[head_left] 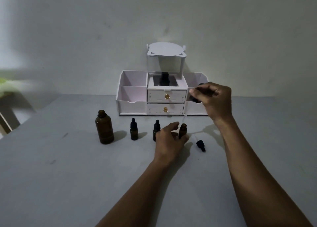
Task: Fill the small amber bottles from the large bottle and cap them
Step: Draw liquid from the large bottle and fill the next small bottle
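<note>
The large amber bottle (104, 127) stands uncapped at the left of the grey table. Right of it are two small amber bottles with black dropper caps, one free-standing (134, 130), the other (156, 129) partly hidden by my left hand (169, 137). That hand grips a third small bottle (182, 129), which is open at the top. My right hand (211, 98) holds a big black dropper above it; the glass pipette (185, 118) points down at the open neck. A small dropper cap (200, 145) lies on its side to the right.
A white desk organizer (132, 96) with two drawers, side compartments and a small mirror stands against the wall behind the bottles. A dark bottle (164, 79) sits in its top middle compartment. A wooden stool or table leg shows at the far left edge (10, 117).
</note>
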Demonstrator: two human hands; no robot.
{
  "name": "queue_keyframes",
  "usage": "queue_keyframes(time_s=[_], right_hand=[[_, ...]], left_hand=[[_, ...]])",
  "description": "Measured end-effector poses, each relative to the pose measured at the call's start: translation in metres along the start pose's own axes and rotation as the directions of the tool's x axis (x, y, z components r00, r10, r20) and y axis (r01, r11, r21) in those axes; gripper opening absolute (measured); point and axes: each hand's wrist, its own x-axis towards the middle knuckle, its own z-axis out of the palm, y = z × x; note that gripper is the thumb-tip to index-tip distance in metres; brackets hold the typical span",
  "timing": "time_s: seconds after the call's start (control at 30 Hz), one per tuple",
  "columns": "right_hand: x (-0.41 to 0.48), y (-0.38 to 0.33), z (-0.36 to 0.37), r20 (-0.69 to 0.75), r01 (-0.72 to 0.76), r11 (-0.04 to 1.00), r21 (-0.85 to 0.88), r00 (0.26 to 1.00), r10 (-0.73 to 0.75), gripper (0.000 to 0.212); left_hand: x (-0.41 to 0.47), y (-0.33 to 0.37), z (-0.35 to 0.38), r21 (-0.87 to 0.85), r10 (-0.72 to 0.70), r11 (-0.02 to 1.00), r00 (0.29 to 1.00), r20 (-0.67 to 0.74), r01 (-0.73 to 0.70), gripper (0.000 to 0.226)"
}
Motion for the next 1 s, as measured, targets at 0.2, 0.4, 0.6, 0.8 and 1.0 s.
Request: queue_keyframes(time_s=[0.2,0.4,0.6,0.8,1.0], right_hand=[[0.009,-0.045,0.015,-0.073,0.109,0.978,0.179,0.993,-0.097,0.005],[0.01,-0.086,0.073,-0.003,0.106,0.932,0.345,0.994,-0.112,0.009],[0.0,-0.109,0.136,0.094,0.015,0.898,0.44,0.994,-0.062,0.006],[-0.007,-0.102,0.173,0.16,-0.034,0.921,0.387,0.987,-0.031,0.006],[-0.008,-0.092,0.183,0.185,-0.049,0.931,0.361,0.983,-0.02,0.003]], left_hand=[[-0.025,0.009,-0.054,0.046,0.141,0.99,0.978,-0.154,-0.135,0.05],[-0.033,-0.009,-0.151,0.006,0.189,0.976,0.833,-0.519,-0.217,0.031],[-0.017,-0.057,-0.228,0.036,0.101,0.995,0.847,-0.521,-0.097,0.063],[-0.002,-0.082,-0.231,-0.06,-0.014,0.998,0.981,-0.193,0.002,0.088],[0.0,-0.085,-0.23,0.016,0.009,1.0,0.994,-0.112,-0.007,0.051]])
